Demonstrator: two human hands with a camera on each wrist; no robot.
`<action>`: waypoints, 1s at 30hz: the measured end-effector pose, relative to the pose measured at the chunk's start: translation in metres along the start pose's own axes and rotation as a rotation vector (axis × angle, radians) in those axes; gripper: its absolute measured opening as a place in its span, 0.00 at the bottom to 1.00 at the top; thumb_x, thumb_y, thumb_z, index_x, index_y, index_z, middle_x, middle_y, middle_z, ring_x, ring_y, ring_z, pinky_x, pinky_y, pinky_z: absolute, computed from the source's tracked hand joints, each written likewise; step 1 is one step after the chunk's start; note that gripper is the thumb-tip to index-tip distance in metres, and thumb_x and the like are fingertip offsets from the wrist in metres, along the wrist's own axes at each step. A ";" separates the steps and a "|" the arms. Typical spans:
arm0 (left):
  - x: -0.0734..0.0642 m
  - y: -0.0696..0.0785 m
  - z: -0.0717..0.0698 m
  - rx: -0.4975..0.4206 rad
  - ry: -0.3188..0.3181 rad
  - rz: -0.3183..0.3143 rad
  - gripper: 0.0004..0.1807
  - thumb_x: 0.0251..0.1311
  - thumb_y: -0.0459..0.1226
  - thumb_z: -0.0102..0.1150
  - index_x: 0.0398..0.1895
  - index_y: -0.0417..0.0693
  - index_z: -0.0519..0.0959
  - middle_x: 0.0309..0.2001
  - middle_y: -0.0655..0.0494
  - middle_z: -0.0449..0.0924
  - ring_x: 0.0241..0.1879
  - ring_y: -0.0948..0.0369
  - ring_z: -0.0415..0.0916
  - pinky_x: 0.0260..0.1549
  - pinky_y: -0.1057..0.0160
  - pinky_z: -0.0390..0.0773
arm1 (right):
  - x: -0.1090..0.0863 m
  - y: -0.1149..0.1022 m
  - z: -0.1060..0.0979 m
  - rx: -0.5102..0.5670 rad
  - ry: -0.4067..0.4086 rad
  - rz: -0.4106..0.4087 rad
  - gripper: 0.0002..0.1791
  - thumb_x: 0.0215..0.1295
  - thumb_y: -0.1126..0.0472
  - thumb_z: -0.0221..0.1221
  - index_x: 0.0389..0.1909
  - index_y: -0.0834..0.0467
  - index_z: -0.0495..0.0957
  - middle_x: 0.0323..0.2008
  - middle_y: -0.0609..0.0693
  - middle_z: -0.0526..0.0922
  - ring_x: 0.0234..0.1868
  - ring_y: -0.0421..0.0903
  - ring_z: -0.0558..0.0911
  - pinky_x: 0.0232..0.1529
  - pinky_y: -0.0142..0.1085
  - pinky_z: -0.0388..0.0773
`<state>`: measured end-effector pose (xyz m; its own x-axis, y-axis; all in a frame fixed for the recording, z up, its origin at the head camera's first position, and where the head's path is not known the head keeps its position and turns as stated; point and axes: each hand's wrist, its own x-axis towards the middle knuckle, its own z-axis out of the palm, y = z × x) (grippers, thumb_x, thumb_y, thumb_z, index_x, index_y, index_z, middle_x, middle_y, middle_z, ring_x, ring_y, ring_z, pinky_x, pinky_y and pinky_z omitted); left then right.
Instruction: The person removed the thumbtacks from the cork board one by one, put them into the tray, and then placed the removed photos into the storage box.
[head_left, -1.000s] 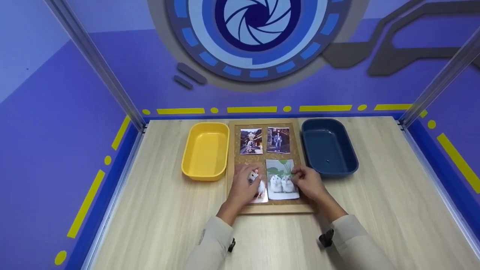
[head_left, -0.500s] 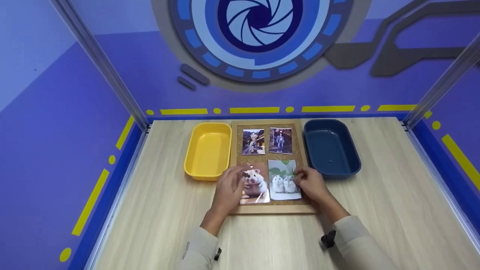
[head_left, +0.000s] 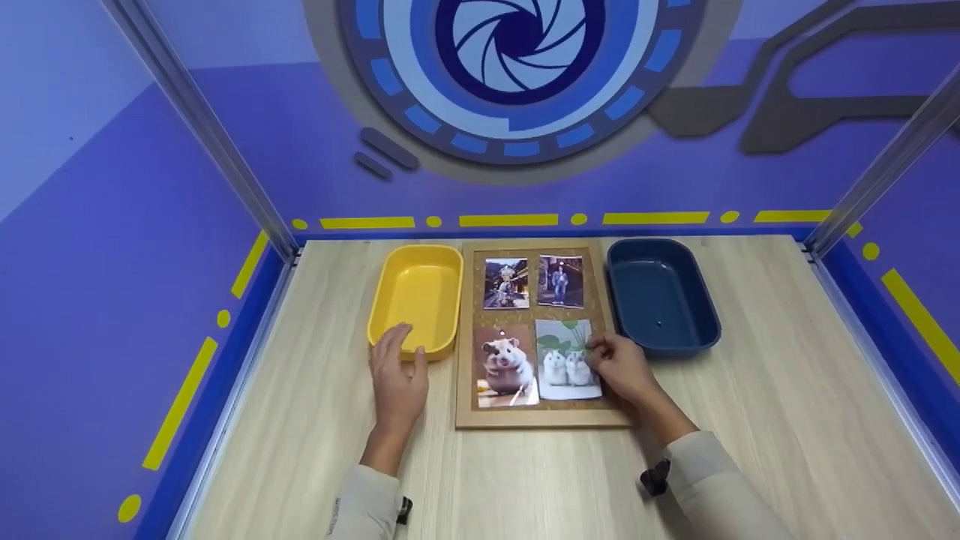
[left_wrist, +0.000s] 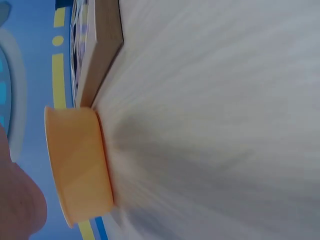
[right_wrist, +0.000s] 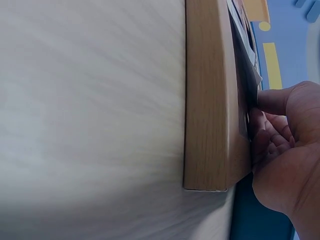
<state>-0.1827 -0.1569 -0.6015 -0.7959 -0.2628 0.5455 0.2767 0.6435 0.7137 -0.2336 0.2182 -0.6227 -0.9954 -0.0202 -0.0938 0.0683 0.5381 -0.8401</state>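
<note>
A wood-framed cork board (head_left: 546, 420) carries several photos. At its lower right lies a photo of two white hamsters (head_left: 568, 379); my right hand (head_left: 624, 369) pinches its right edge between thumb and curled fingers. In the right wrist view that edge stands lifted off the board, beside the right hand (right_wrist: 287, 135). The single-hamster photo (head_left: 508, 367) lies flat at lower left with a small pin near its top. My left hand (head_left: 397, 379) hovers at the near rim of the yellow tray (head_left: 412, 300), fingers extended and spread, holding nothing visible.
Two smaller photos of people, a left one (head_left: 506, 283) and a right one (head_left: 561, 282), are on the board's upper half. A dark blue tray (head_left: 660, 300) stands right of the board. Painted walls (head_left: 300, 135) enclose the wooden table (head_left: 315, 420) at the back and sides.
My left hand has left the single-hamster photo, moving left to the yellow tray and uncovering that photo and its pin. My right hand keeps its pinch on the two-hamster photo.
</note>
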 end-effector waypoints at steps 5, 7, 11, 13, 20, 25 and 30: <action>0.005 -0.015 -0.009 0.065 0.050 -0.188 0.27 0.63 0.40 0.63 0.65 0.46 0.72 0.71 0.45 0.66 0.73 0.47 0.56 0.66 0.39 0.53 | 0.000 0.000 -0.001 0.002 -0.006 -0.007 0.10 0.57 0.69 0.62 0.41 0.61 0.81 0.30 0.51 0.78 0.30 0.43 0.75 0.30 0.30 0.72; 0.006 -0.020 -0.012 0.083 0.052 -0.288 0.30 0.63 0.44 0.63 0.68 0.48 0.70 0.74 0.46 0.61 0.75 0.48 0.51 0.67 0.38 0.50 | 0.000 0.001 -0.001 0.002 -0.006 -0.005 0.10 0.57 0.69 0.62 0.41 0.60 0.81 0.30 0.51 0.78 0.31 0.43 0.75 0.30 0.30 0.72; 0.004 -0.030 -0.015 0.066 0.033 -0.460 0.34 0.65 0.50 0.61 0.72 0.53 0.65 0.76 0.48 0.56 0.77 0.49 0.48 0.71 0.40 0.46 | 0.000 0.001 -0.001 0.000 -0.004 -0.003 0.10 0.57 0.69 0.62 0.41 0.60 0.80 0.31 0.51 0.79 0.31 0.44 0.75 0.30 0.30 0.73; 0.003 -0.035 -0.015 0.029 0.013 -0.533 0.36 0.65 0.52 0.59 0.74 0.55 0.62 0.76 0.49 0.55 0.77 0.49 0.49 0.73 0.41 0.46 | 0.000 0.001 -0.002 0.003 -0.003 -0.002 0.10 0.57 0.69 0.62 0.41 0.61 0.80 0.31 0.52 0.79 0.31 0.44 0.75 0.30 0.30 0.73; 0.008 -0.047 -0.016 -0.294 -0.061 -0.720 0.40 0.64 0.56 0.59 0.77 0.66 0.54 0.80 0.58 0.49 0.80 0.56 0.46 0.77 0.50 0.51 | 0.001 0.000 -0.003 0.012 -0.009 0.017 0.10 0.58 0.68 0.64 0.42 0.60 0.80 0.32 0.51 0.78 0.32 0.44 0.75 0.31 0.31 0.72; 0.016 -0.045 -0.026 -0.404 -0.125 -0.697 0.42 0.67 0.47 0.60 0.79 0.63 0.50 0.80 0.57 0.47 0.80 0.55 0.45 0.78 0.49 0.48 | 0.001 0.000 -0.002 0.015 0.002 0.009 0.10 0.57 0.68 0.64 0.41 0.60 0.81 0.31 0.51 0.78 0.31 0.43 0.75 0.31 0.30 0.72; 0.022 -0.039 -0.035 -0.419 -0.224 -0.634 0.38 0.70 0.43 0.57 0.79 0.57 0.51 0.80 0.56 0.49 0.80 0.56 0.46 0.78 0.50 0.51 | 0.001 0.000 -0.001 0.019 0.004 -0.004 0.09 0.57 0.69 0.64 0.40 0.61 0.81 0.29 0.50 0.78 0.30 0.43 0.74 0.30 0.29 0.71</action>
<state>-0.1921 -0.2125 -0.6017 -0.9468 -0.3090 -0.0902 -0.1216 0.0839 0.9890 -0.2345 0.2192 -0.6222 -0.9959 -0.0189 -0.0884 0.0656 0.5220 -0.8504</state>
